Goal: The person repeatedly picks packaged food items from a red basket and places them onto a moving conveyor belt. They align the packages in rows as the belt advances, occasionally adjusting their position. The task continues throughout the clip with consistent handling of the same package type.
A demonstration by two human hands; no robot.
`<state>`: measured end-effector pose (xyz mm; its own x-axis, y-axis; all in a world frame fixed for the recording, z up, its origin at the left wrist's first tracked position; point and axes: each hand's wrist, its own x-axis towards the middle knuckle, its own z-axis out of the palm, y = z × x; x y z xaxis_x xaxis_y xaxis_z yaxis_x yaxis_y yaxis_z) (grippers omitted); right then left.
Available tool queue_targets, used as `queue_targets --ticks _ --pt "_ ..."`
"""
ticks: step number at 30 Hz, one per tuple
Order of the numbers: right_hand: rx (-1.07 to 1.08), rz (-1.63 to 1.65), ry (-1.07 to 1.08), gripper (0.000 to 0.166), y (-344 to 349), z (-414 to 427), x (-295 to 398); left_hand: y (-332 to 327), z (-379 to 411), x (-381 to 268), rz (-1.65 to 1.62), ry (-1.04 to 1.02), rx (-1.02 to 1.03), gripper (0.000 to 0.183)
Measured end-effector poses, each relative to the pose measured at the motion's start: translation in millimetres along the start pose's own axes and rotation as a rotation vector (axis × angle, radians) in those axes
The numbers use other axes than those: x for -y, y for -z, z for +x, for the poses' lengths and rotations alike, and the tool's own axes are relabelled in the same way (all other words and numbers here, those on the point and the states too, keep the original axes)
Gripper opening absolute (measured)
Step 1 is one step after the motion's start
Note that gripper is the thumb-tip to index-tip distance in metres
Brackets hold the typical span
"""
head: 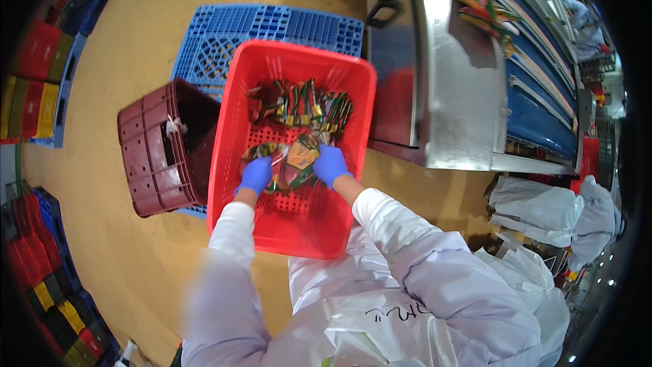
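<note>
A red perforated plastic crate (300, 237) lies before me, with a row of printed foil packets (303, 104) standing across its far part. Nearer to me is a second group of packets (300, 158). My left hand (255, 175), in a blue glove, grips this group at its left end. At the right end my right hand (331, 164), gloved in blue too, is closed around packets. The crate's perforated floor shows between the two groups and in front of my hands.
Left of the crate is a maroon plastic crate (153, 153), tilted, beside a blue pallet (219, 35). At right stand a steel machine (453, 112) with a blue conveyor (540, 117), more packets (486, 12) and white bags (535, 209). Stacked coloured crates (35, 81) line the far left.
</note>
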<state>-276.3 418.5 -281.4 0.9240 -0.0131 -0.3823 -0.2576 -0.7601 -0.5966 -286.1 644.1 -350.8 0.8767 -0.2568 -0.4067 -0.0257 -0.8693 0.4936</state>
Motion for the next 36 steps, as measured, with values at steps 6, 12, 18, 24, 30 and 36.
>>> queue_targets --ticks 6,12,18,24,30,36 --pt "0.076 0.324 0.073 0.031 140 -37 79 104 -72 -67 0.083 -0.214 -0.111 0.009" --pt "0.030 0.825 0.366 0.025 301 -33 87 248 -110 -204 0.183 -0.418 -0.089 0.010" --pt "-0.015 1.022 0.323 0.023 453 -67 45 356 -46 -353 0.333 -0.629 -0.223 0.006" --pt "-0.016 1.111 0.026 0.024 493 -62 -47 412 84 -498 0.580 -0.686 -0.397 0.002" --pt "-0.002 1.360 -0.201 0.025 503 -13 -99 403 257 -594 0.878 -0.965 -0.600 0.008" --pt "-0.016 1.536 -0.132 0.037 535 68 -67 304 380 -612 0.726 -0.958 -0.475 0.019"
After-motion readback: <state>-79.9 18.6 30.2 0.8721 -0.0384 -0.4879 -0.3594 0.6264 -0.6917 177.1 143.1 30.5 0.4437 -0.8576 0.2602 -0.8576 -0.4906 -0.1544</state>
